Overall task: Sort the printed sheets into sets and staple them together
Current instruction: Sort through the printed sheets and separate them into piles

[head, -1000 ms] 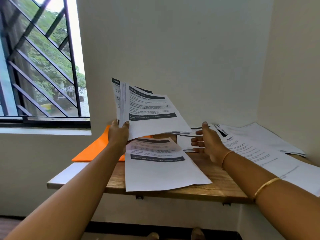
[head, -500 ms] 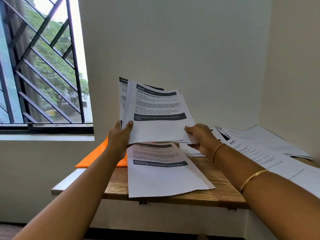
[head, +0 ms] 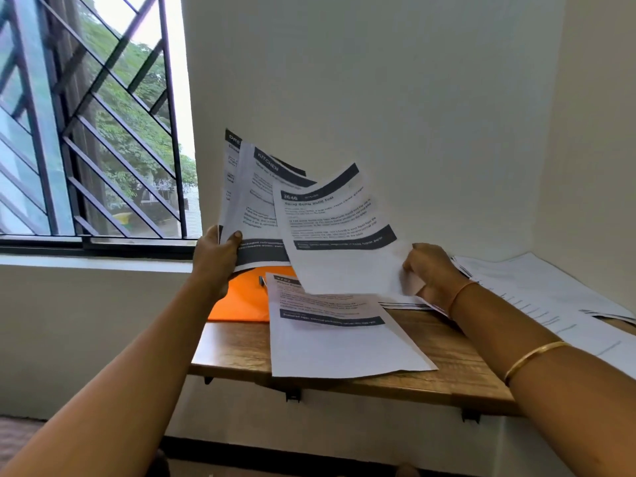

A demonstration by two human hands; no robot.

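Left hand [head: 215,258] is raised over the far-left end of the counter [head: 444,359]. Thumb and fingers are clamped on the lower left corner of the held sheets [head: 249,204], which stand fanned and upright, clear of the counter. One header reads "KITCHEN".

Right hand [head: 434,275] pinches the lower right corner of the front sheet [head: 339,235], headed "3646". This sheet curls and leans right, its left part overlapping the fan.

Flat sheet [head: 340,342] lies on the counter below, its near edge reaching the counter's near edge. Orange folder [head: 242,302] sits at far left, its right edge under the flat sheet. A small dark item lies on the folder, too small to identify.

Loose sheets [head: 550,294] are spread over the right side of the counter, behind the right forearm. Thin gold bangle [head: 537,354] on that arm. Barred window [head: 103,132] at left.
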